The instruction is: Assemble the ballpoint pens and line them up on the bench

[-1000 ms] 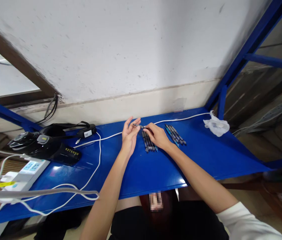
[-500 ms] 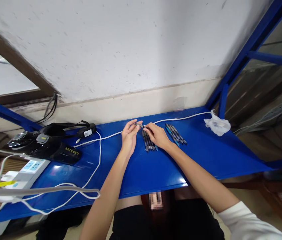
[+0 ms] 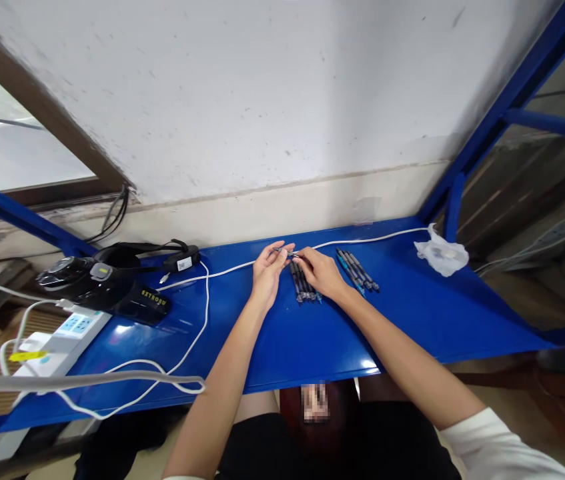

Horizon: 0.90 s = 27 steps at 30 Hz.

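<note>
Above the blue table (image 3: 312,347), my left hand (image 3: 268,272) is closed on a small dark pen (image 3: 288,253), which lies across its fingers. My right hand (image 3: 318,268) pinches the right end of the same pen, thumb and fingers together. Just below the two hands lies a row of several dark pens (image 3: 304,287), partly covered by my right hand. Right of that hand rests a second group of dark pens (image 3: 359,269), with blue ones at its left side.
A black EXTROBU device (image 3: 132,293), a white power strip (image 3: 65,340) and a looping white cable (image 3: 202,320) are on the left. A black strap with a labelled box (image 3: 182,261) sits behind. A crumpled white plastic bag (image 3: 442,253) lies at the right, beside the blue frame (image 3: 455,200).
The whole view has shifted slightly, so the table items appear a little further right. Both hands still hold the pen, with the fingers moved only slightly.
</note>
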Each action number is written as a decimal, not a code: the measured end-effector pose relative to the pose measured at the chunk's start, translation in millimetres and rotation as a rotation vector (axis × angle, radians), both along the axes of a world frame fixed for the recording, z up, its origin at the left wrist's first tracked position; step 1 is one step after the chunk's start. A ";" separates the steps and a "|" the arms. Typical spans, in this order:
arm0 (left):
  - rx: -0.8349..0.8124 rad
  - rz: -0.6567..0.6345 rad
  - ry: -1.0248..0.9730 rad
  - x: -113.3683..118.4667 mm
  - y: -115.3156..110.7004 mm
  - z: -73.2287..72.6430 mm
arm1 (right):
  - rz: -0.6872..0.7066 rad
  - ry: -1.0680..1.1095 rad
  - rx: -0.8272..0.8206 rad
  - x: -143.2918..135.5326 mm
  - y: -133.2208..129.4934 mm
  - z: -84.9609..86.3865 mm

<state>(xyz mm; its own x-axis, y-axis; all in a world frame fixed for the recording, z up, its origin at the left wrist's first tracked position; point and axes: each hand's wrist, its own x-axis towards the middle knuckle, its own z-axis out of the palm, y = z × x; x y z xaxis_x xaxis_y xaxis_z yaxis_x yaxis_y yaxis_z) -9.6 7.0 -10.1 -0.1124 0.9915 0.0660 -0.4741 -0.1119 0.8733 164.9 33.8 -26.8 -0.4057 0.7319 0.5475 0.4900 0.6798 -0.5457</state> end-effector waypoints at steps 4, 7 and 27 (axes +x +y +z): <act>-0.057 0.048 0.028 -1.3 1.3 -2.9 | -0.004 0.001 -0.004 -0.2 0.6 -0.1; -0.042 0.039 0.061 -3.9 1.9 -3.2 | 0.015 -0.013 -0.015 -0.3 1.3 0.1; 0.008 0.018 0.029 -10.1 3.7 -1.1 | 0.151 0.152 -0.191 -1.8 1.0 7.8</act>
<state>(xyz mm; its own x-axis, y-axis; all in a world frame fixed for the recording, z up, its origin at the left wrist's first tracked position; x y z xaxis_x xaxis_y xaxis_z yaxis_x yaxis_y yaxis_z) -19.7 10.8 -11.2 -0.1278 0.9888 0.0772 -0.4466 -0.1269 0.8857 163.1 34.9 -19.0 -0.4417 0.7654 0.4681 0.2939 0.6164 -0.7305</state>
